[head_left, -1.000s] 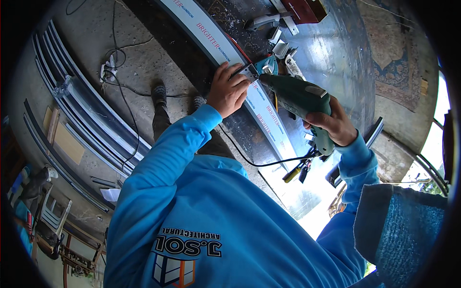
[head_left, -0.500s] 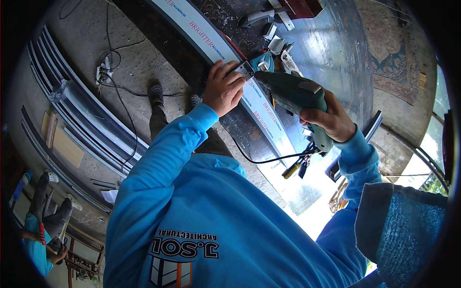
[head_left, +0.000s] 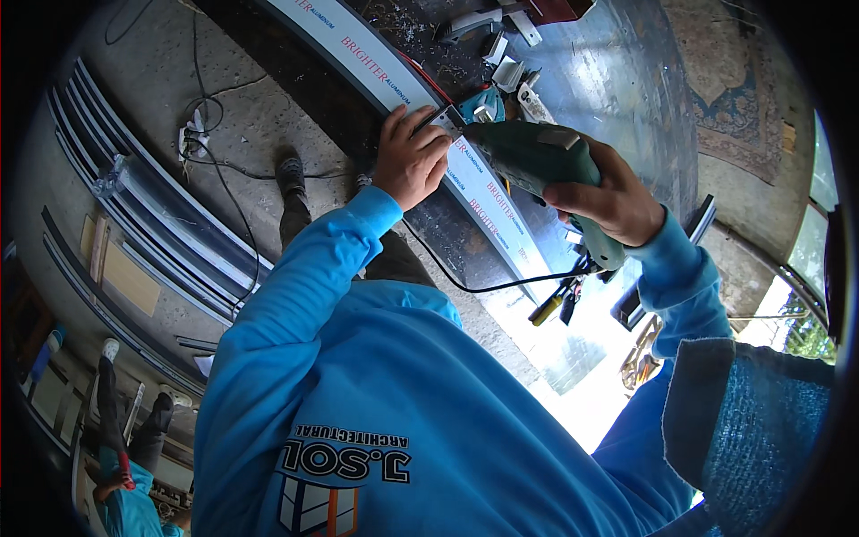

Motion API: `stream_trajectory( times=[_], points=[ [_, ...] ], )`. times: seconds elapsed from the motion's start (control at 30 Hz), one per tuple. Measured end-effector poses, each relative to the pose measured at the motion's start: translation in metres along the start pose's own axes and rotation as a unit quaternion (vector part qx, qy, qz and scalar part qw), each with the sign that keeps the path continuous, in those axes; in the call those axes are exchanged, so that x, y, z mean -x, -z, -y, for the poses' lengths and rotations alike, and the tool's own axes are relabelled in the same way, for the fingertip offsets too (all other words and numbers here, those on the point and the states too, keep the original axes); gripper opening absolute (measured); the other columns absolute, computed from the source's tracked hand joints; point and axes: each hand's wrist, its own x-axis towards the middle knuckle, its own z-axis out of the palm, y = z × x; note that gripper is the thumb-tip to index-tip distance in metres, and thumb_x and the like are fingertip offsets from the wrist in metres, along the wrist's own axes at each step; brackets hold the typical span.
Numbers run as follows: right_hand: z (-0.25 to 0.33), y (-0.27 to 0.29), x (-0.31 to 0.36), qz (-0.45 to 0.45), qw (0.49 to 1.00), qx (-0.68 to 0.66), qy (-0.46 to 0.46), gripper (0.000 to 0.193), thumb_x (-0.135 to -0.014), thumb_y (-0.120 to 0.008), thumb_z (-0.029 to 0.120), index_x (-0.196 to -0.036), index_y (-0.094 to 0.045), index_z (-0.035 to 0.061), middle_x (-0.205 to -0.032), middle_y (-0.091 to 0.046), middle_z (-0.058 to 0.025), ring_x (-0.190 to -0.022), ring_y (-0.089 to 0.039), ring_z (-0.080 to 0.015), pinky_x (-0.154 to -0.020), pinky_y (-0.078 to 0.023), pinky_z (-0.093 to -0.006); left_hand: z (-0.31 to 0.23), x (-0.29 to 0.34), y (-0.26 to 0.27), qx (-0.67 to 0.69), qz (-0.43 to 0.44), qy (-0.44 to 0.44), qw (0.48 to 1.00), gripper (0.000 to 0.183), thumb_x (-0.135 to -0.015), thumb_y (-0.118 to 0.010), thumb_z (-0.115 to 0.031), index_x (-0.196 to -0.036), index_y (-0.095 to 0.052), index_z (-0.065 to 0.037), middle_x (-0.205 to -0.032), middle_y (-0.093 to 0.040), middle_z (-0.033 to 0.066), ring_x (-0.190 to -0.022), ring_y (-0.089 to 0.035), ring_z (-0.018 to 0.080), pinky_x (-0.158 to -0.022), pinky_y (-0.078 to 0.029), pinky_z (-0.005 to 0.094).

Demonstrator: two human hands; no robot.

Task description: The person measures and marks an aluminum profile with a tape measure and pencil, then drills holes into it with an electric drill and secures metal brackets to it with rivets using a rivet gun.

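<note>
A long aluminium profile (head_left: 371, 64) with white printed film lies slantwise across the dark metal-topped table (head_left: 617, 80). My left hand (head_left: 413, 159) grips its near edge, the fingers curled over the top beside a small dark strip (head_left: 437, 118). Wrapped round the handle of a green corded power drill (head_left: 530, 154), my right hand (head_left: 617, 201) holds the tool nearly level. The drill's nose meets the profile just right of my left fingertips; the bit's tip is too small to make out. A black cord (head_left: 483, 290) runs from the drill's handle.
Behind the profile lie a teal tool (head_left: 485, 104) and metal offcuts (head_left: 508, 73). Yellow-handled tools (head_left: 546, 310) sit near the table's right end. Long profiles (head_left: 165, 210) and a power strip (head_left: 193, 136) are on the floor at left. Another person (head_left: 125, 479) works at the lower left.
My hands, the drill and the profile appear slightly farther left, with the whole view shifted a little. The drill stays against the profile. The other person has moved right and down in the view.
</note>
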Motion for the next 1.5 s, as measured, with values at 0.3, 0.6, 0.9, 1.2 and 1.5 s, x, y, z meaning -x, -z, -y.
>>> stream_trajectory(
  times=[0.3, 0.6, 0.9, 1.2, 1.5],
  points=[
    [0.0, 0.003, -0.02, -0.009, 1.0, -0.023, 0.0, 0.055, -0.079, -0.075, 0.031, -0.117, -0.06, -0.0045, -0.087, -0.065, -0.0091, -0.067, -0.061, -0.0138, -0.061, -0.052, -0.0275, 0.0, -0.002, 0.0, -0.014, -0.004, -0.006, 1.0, 0.017, -0.082, -0.066, -0.016, -0.097, -0.067, -0.009, -0.106, -0.063, 0.0046, -0.123, -0.051, 0.0296, -0.11, -0.027, 0.0559],
    [0.038, 0.018, -0.05, 0.03, 0.993, 0.033, -0.107, 0.051, -0.084, -0.066, 0.04, -0.118, -0.058, 0.0025, -0.076, -0.061, -0.0085, -0.058, -0.059, -0.015, -0.056, -0.054, -0.0322, -0.002, -0.002, 0.0, -0.011, 0.007, -0.014, 1.0, 0.017, -0.082, -0.066, -0.016, -0.098, -0.066, -0.01, -0.105, -0.063, 0.0029, -0.123, -0.052, 0.0276, -0.11, -0.024, 0.0557],
    [0.014, 0.004, -0.026, -0.013, 0.997, 0.048, -0.062, 0.067, -0.08, -0.071, 0.042, -0.129, -0.053, 0.0003, -0.105, -0.065, -0.0149, -0.072, -0.066, -0.0187, -0.066, -0.058, -0.0334, 0.0, 0.0, 0.0, -0.018, 0.015, -0.019, 1.0, 0.018, -0.081, -0.068, -0.017, -0.097, -0.067, -0.011, -0.108, -0.063, 0.0014, -0.122, -0.052, 0.0261, -0.109, -0.023, 0.0548],
    [-0.032, 0.001, -0.019, -0.054, 0.998, 0.018, 0.039, 0.059, -0.083, -0.071, 0.037, -0.124, -0.054, -0.0023, -0.096, -0.064, -0.0117, -0.072, -0.063, -0.0159, -0.065, -0.055, -0.0309, -0.001, -0.004, -0.001, -0.009, 0.017, -0.028, 0.999, 0.017, -0.08, -0.07, -0.018, -0.096, -0.068, -0.012, -0.107, -0.064, -0.0004, -0.122, -0.052, 0.0254, -0.11, -0.023, 0.0534],
    [-0.059, 0.028, 0.056, -0.098, 0.982, -0.147, 0.071, 0.064, -0.081, -0.068, 0.039, -0.129, -0.052, 0.0009, -0.093, -0.061, -0.0103, -0.084, -0.059, -0.0161, -0.075, -0.049, -0.03, 0.0, -0.006, 0.002, -0.032, 0.028, -0.019, 0.999, 0.015, -0.08, -0.069, -0.018, -0.094, -0.064, -0.014, -0.104, -0.063, 0.0005, -0.122, -0.052, 0.0262, -0.109, -0.025, 0.0543]
  ],
)
